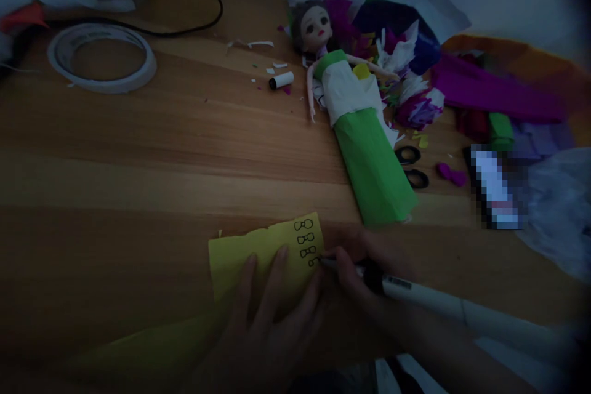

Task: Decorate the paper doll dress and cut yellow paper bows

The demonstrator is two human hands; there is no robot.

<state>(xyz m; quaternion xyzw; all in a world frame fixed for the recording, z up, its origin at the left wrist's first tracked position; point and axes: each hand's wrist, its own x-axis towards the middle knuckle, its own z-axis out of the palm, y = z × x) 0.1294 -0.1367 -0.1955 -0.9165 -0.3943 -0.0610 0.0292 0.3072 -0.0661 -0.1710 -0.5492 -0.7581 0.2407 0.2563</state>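
Observation:
My left hand (270,314) lies flat on a yellow sheet of paper (240,258) near the table's front edge, fingers spread. My right hand (364,268) grips a white marker (434,298) whose tip touches the paper's right edge, beside a column of small black bow shapes (305,240) drawn there. A doll (344,92) in a green and white paper dress lies on its back beyond the paper.
The marker's cap (281,80) lies left of the doll. Black scissors (412,166) sit by the dress. Crumpled coloured crepe paper (415,68) is piled at the back right. Tape rolls (101,58) and a black cable (203,18) are at the back left on the wooden table (138,160).

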